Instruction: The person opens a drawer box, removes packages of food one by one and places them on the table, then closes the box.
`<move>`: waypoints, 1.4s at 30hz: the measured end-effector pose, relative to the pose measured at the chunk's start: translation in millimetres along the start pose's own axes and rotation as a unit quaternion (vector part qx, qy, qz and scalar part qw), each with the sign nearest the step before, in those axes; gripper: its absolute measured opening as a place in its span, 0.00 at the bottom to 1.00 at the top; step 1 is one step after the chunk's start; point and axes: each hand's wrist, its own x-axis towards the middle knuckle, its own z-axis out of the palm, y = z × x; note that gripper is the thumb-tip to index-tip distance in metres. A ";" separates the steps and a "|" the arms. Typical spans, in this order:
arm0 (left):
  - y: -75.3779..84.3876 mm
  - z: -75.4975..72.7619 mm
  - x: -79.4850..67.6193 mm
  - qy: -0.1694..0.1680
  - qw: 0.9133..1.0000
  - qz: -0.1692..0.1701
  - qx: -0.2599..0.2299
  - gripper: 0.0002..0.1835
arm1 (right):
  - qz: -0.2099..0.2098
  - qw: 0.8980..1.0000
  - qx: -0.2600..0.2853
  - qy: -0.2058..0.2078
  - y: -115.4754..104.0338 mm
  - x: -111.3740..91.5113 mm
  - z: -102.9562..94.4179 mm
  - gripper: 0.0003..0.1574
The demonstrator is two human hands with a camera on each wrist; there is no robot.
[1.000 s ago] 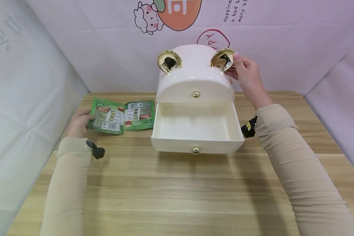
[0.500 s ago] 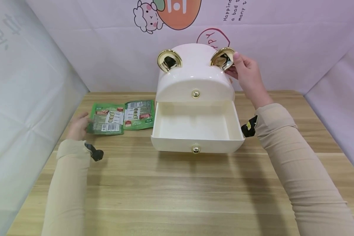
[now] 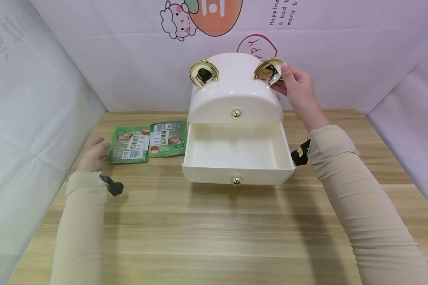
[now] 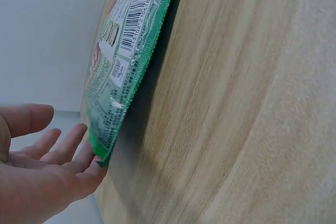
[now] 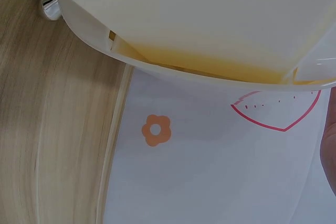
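Two green food packets lie side by side at the table's left. Beside the left packet (image 3: 128,144), my left hand (image 3: 92,155) has its fingers relaxed, with the thumb apart. In the left wrist view, the fingertips touch the near corner of that packet (image 4: 118,72). The right packet (image 3: 167,138) lies close against a white storage box (image 3: 235,79) with two round gold ears. My right hand (image 3: 301,90) grips the box's right ear (image 3: 263,73), thumb in front and fingers partly hidden behind. The box's lower drawer (image 3: 214,175) is pulled out and holds nothing visible.
A wooden table (image 3: 214,229) spreads out in front of the box. White printed sheeting (image 3: 135,71) rises behind it and on both sides. The drawer juts toward me, with a gold knob (image 3: 236,180) on its front.
The left packet has turned slightly and its far edge has come down toward me. My left hand has drawn back a little from over it. My right hand stays on the ear.
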 end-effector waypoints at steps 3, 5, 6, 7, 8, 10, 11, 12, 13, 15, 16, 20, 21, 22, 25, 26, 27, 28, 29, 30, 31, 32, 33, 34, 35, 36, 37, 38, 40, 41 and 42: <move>0.1 0.4 -0.8 0.005 1.000 0.002 0.004 0.36 | -0.004 1.000 -0.001 0.002 0.5 0.2 0.4 0.34; 0.6 0.5 -0.7 0.004 1.000 0.005 0.005 0.37 | -0.007 1.000 0.001 0.003 1.0 0.3 0.5 0.32; 1.0 0.8 -0.6 0.004 1.000 0.007 0.004 0.37 | -0.007 1.000 0.005 0.003 1.3 0.4 0.4 0.31; 1.7 1.3 -0.8 0.006 1.000 0.009 0.000 0.37 | -0.007 1.000 0.008 0.003 1.4 0.4 0.2 0.30; 2.4 1.6 -0.7 0.005 1.000 0.010 -0.002 0.37 | -0.007 1.000 0.008 0.003 1.5 0.4 0.1 0.30; 4.4 2.7 -0.5 0.003 1.000 0.013 -0.006 0.36 | -0.006 1.000 0.005 0.001 1.3 0.4 -0.1 0.29; 5.7 3.8 -0.7 0.004 1.000 0.013 -0.009 0.35 | -0.007 1.000 0.001 0.001 1.2 0.6 -0.1 0.29; 7.2 4.8 -0.6 0.004 1.000 0.016 -0.012 0.35 | -0.005 1.000 0.000 0.001 0.9 0.7 -0.3 0.29; 8.8 5.9 -0.5 0.002 1.000 0.019 -0.020 0.34 | -0.003 1.000 -0.003 0.001 0.7 0.9 -0.6 0.29; 12.1 8.4 -0.6 -0.003 0.999 0.026 -0.035 0.33 | 0.001 1.000 -0.007 0.001 0.1 1.4 -1.0 0.28; 13.8 10.0 -1.2 -0.008 0.999 0.031 -0.043 0.33 | 0.002 1.000 -0.007 0.001 -0.1 1.5 -1.0 0.28; 23.2 19.4 -5.7 -0.017 0.995 0.044 -0.089 0.35 | 0.006 1.000 -0.006 0.000 -0.7 2.1 -1.2 0.26; 26.0 22.2 -7.6 -0.020 0.992 0.044 -0.113 0.35 | 0.007 1.000 -0.007 0.000 -0.7 2.0 -1.1 0.26; 28.8 24.5 -9.8 -0.023 0.992 0.047 -0.116 0.36 | 0.006 1.000 -0.007 -0.001 -0.8 2.0 -1.0 0.26; 38.2 30.8 -15.2 -0.033 0.985 0.054 -0.162 0.33 | 0.005 1.000 -0.008 -0.001 -1.1 1.8 -0.5 0.24; 41.3 33.0 -17.0 -0.033 0.982 0.057 -0.178 0.32 | 0.005 1.000 -0.007 -0.001 -1.2 1.7 -0.3 0.23; 44.3 35.0 -18.6 -0.034 0.979 0.061 -0.193 0.31 | 0.004 1.000 -0.007 -0.001 -1.3 1.7 -0.1 0.22; 47.4 36.9 -19.7 -0.034 0.976 0.065 -0.205 0.31 | 0.003 1.000 -0.006 -0.001 -1.4 1.7 0.1 0.22; 50.6 38.9 -20.5 -0.032 0.971 0.067 -0.225 0.30 | 0.003 1.000 -0.005 -0.001 -1.4 1.7 0.3 0.22; 53.7 41.0 -21.6 -0.029 0.967 0.069 -0.242 0.30 | 0.003 1.000 -0.005 -0.001 -1.4 1.8 0.4 0.22; 56.6 43.2 -23.2 -0.024 0.966 0.072 -0.248 0.30 | 0.003 1.000 -0.005 -0.001 -1.3 1.8 0.5 0.22; 59.4 45.3 -24.7 -0.022 0.966 0.076 -0.248 0.29 | 0.003 1.000 -0.004 -0.001 -1.3 1.9 0.6 0.23; 62.0 47.9 -26.1 -0.021 0.964 0.079 -0.252 0.28 | 0.003 1.000 -0.005 -0.002 -1.2 1.9 0.6 0.24; 64.3 50.8 -27.6 -0.020 0.963 0.082 -0.256 0.28 | 0.003 1.000 -0.005 -0.002 -1.1 1.9 0.5 0.25; 66.2 54.3 -29.5 -0.017 0.964 0.089 -0.250 0.26 | 0.003 1.000 -0.004 -0.002 -1.0 1.8 0.4 0.26; 67.9 58.3 -31.4 -0.015 0.964 0.098 -0.246 0.24 | 0.003 1.000 -0.003 -0.002 -0.9 1.7 0.3 0.26; 69.5 62.8 -33.4 -0.012 0.964 0.108 -0.243 0.21 | 0.002 1.000 -0.001 -0.002 -0.6 1.5 0.2 0.27; 70.9 67.3 -35.4 -0.016 0.962 0.116 -0.248 0.19 | 0.002 1.000 0.002 -0.002 -0.4 1.4 0.2 0.27; 73.3 77.4 -40.0 -0.023 0.961 0.136 -0.239 0.14 | 0.001 1.000 0.007 -0.003 0.2 1.0 -0.1 0.28; 74.6 82.8 -42.6 -0.028 0.961 0.146 -0.232 0.13 | 0.000 1.000 0.009 -0.004 0.5 0.8 -0.2 0.29; 75.9 88.0 -45.1 -0.036 0.961 0.151 -0.231 0.12 | 0.000 1.000 0.010 -0.004 0.9 0.6 -0.3 0.29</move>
